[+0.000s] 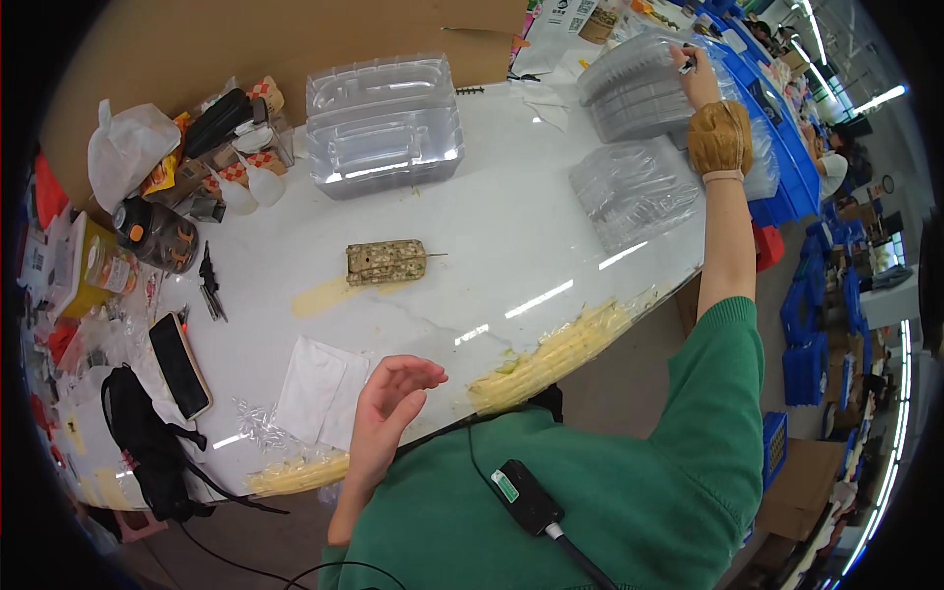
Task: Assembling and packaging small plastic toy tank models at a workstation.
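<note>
My left hand (386, 411) hovers over the table's front edge, palm inward, its curved fingers apart and holding nothing. Far to the right, my right arm is stretched out, with a brown cuff (720, 140) round the wrist. The fingers of my right hand (696, 79) are pinched on something small and dark that I cannot make out, above nested clear plastic trays (634, 93). A camouflage toy tank (385, 263) rests on the white table, its thin barrel pointing right. Behind it stands a stack of clear blister trays (383, 128).
Bagged clear plastic pieces (634, 192) lie near the right edge, beside a blue conveyor trough (787, 147). To the left are a phone (180, 366), black pliers (209, 285), a dark bottle (157, 236), white tissue (320, 388) and a black bag (147, 442). Yellow tape (551, 354) covers the front edge.
</note>
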Motion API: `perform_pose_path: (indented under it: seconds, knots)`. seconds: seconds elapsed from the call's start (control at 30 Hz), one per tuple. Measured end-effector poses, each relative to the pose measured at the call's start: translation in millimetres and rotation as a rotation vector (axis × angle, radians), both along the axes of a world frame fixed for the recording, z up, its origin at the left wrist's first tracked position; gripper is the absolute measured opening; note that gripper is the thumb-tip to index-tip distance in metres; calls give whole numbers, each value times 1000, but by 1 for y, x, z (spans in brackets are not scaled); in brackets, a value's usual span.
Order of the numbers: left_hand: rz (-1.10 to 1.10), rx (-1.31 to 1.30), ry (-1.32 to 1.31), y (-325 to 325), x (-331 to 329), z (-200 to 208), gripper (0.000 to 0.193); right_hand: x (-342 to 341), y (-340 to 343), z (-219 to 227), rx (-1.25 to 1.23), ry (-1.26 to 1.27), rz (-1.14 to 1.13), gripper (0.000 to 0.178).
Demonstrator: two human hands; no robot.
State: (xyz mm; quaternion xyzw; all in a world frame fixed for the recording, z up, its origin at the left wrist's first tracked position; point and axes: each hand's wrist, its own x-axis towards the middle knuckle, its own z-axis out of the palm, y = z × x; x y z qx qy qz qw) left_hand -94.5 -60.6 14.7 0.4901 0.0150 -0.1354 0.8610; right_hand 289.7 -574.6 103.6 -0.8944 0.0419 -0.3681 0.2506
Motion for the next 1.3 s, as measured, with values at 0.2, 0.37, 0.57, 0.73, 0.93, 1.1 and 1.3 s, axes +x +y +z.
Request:
perform_pose_path:
  seconds: [0.2, 0.37, 0.57, 0.73, 0.93, 1.1, 1.3]
  knots:
    - [130, 98, -37, 19, -5, -2, 31, -89, 96, 11, -114, -319, 200, 29]
    - [316, 291, -34, 38, -4, -3, 30, -167, 148, -21, -61, -266, 248, 17]
    - [446, 982, -259, 52, 3, -1, 33, -217, 233, -67, 188, 50, 722, 21]
    - [594, 1092, -302, 66, -8, -4, 35, -230, 300, -94, -145, 103, 989, 29]
    - [698, 1226, -193, 94, -34, -4, 39, -197, 317, -83, -92, 45, 985, 32]
    - [507, 1163, -226, 74, -33, -5, 45, -200, 344, -79, -85, 186, 1092, 37]
    - [376, 1104, -344, 59, -8, 6, 53, -212, 352, -113, -206, 503, 1034, 41]
